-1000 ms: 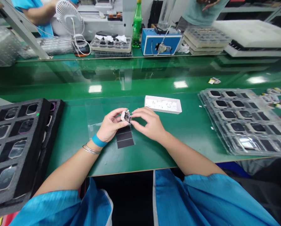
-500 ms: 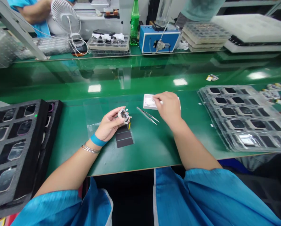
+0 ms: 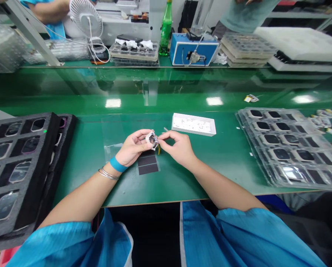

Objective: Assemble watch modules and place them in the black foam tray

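Note:
My left hand [image 3: 132, 148] grips a small white watch case [image 3: 151, 139] with exposed electronics, held just above the green bench. My right hand [image 3: 177, 146] is pinched at the case's right edge, its fingertips pressed together on something too small to name. A tip of the metal tweezers [image 3: 165, 129] shows on the bench just behind that hand. Under the hands lie dark rectangular strips [image 3: 147, 165] on a clear plastic sheet. A shallow white tray [image 3: 194, 124] of tiny parts sits just beyond my right hand.
A black foam tray [image 3: 47, 155] of watch cases fills the left. Clear blister trays [image 3: 288, 146] with dark parts lie to the right. Across the shiny belt stand a fan [image 3: 85, 16], a green bottle [image 3: 166, 27] and a blue box [image 3: 194, 48]; other people work behind.
My right hand drew back from the white tray to the case in my left hand and now pinches at its edge. The tweezers are mostly hidden behind it.

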Demonstrator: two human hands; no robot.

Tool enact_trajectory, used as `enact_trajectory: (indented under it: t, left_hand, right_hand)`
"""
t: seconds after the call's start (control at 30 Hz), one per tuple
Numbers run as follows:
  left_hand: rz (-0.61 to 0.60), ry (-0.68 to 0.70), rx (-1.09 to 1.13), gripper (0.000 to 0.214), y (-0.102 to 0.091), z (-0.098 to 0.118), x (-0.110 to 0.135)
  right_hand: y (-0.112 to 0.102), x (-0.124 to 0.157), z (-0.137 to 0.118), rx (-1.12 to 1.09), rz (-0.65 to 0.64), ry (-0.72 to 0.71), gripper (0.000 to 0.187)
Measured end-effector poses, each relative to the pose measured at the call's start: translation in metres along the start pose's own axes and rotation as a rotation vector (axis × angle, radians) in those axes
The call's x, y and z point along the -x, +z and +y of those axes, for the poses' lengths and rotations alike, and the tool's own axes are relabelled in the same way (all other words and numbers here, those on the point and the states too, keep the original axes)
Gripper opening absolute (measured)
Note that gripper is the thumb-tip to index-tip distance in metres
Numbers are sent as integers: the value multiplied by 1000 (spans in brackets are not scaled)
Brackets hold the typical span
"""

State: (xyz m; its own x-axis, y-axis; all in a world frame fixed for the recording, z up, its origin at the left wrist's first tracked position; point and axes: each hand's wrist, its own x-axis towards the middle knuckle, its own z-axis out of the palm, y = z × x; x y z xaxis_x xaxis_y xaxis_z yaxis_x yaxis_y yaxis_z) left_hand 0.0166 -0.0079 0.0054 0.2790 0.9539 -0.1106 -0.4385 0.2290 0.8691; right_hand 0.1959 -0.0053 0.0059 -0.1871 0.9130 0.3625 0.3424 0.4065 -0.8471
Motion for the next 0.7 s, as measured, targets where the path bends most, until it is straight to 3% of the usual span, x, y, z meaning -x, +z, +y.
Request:
enact_trajectory:
  t: [0.13,0.3,0.4,0.47,0.57,0.7]
  left_hand:
    - [11,48,-82,49,-1,-3,-1]
    - [60,71,-139,50,1,-5,0]
    - [79,50,-122,49,2,-5,0]
    - [71,33,-105,49,2,-4,0]
    - [73,33,-65,49,2,-1,0]
    - [113,51,-14,49,0,5,-1]
  right_hand:
    - [-2,-2,5,64,5,-85,9]
    - [3,0,8,306,11,-315,16]
    - [4,-1,9,360,-16,-332,18]
    - [2,-2,10,274,-20,-261,14]
    - [2,-6,13,-83,-56,-35,10]
    - [6,-9,20,-555,-310,272,47]
